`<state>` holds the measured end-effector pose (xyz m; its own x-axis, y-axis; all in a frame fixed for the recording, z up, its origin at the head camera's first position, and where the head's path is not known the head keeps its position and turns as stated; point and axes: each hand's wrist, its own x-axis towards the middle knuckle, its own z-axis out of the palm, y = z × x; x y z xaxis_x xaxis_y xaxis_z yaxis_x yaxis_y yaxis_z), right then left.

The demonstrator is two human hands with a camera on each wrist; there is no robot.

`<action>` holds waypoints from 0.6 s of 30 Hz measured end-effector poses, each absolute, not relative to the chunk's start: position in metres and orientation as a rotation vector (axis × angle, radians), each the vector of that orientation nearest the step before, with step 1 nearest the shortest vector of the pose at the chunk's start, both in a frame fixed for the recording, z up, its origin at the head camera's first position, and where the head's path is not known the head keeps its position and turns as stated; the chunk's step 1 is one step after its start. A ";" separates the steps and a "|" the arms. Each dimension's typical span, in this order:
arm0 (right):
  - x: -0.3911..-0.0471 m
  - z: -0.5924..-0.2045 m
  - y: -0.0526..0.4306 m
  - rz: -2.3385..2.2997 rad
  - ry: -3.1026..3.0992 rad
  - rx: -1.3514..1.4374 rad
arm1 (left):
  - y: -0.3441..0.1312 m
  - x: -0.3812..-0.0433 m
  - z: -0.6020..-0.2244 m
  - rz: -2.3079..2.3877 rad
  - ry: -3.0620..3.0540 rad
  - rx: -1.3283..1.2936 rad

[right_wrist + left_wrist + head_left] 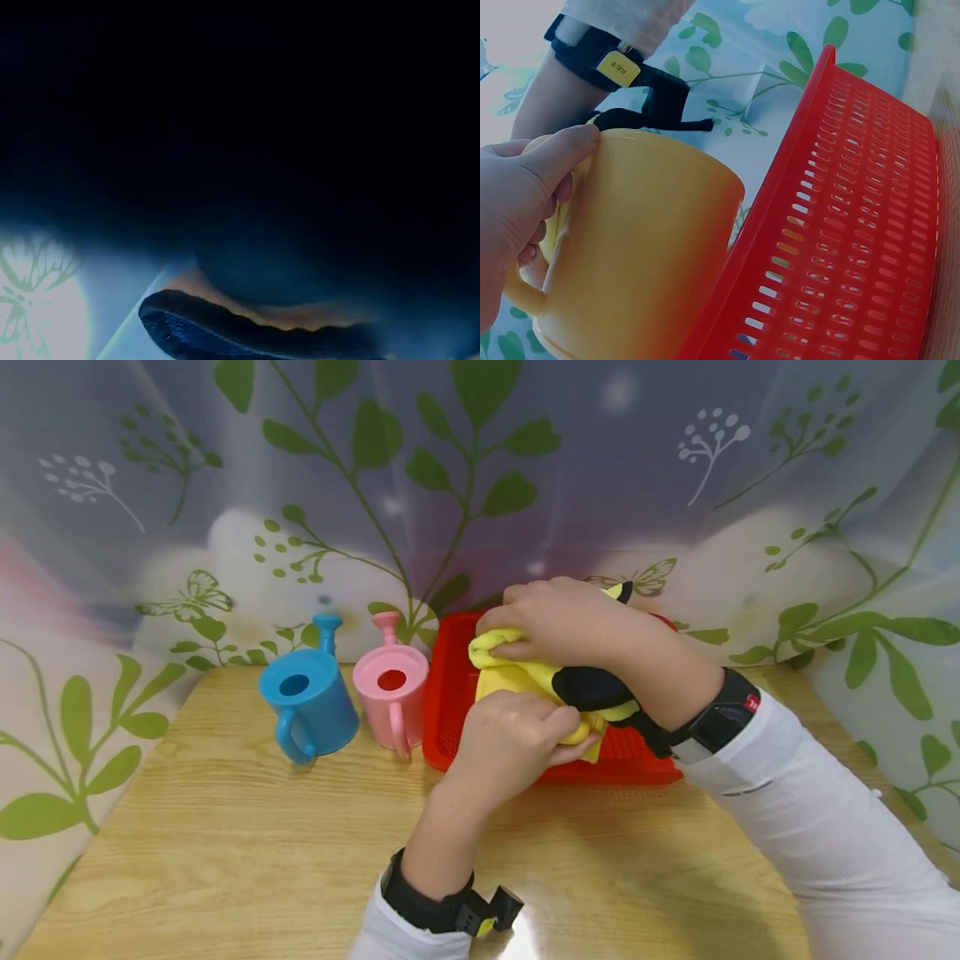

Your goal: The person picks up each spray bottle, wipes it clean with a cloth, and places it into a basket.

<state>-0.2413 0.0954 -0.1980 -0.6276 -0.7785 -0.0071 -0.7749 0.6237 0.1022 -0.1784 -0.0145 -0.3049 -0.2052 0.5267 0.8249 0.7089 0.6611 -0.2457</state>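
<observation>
My left hand grips the handle of a yellow watering can, which is tilted over the red basket. The right hand holds a soft yellow-and-black cloth against the can, fingers bent over a yellow fold. Part of the cloth hangs down beside the right wrist. In the left wrist view, the left thumb lies near the can's rim, and the can's smooth side faces the camera. The right wrist view is mostly covered by something dark, which hides that hand's work.
Under both hands stands a red perforated basket on the wooden table. Left of it are a pink watering can and a blue watering can, both upright. A leaf-patterned curtain hangs along the back.
</observation>
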 end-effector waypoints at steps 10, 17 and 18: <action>-0.243 -0.202 0.093 -0.122 -2.858 1.300 | -0.008 -0.173 -0.303 -0.241 -1.870 -1.047; -0.243 -0.202 0.106 -0.107 -2.938 1.279 | -0.008 -0.173 -0.306 -0.225 -1.881 -1.051; -0.242 -0.202 0.109 -0.095 -2.942 1.281 | -0.008 -0.173 -0.306 -0.223 -1.881 -1.048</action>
<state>-0.2419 0.1090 -0.2017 -0.6795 -0.7286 -0.0860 -0.7326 0.6801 0.0268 -0.1727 -0.0078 -0.3063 -0.1937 0.5709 0.7979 0.7416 0.6176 -0.2619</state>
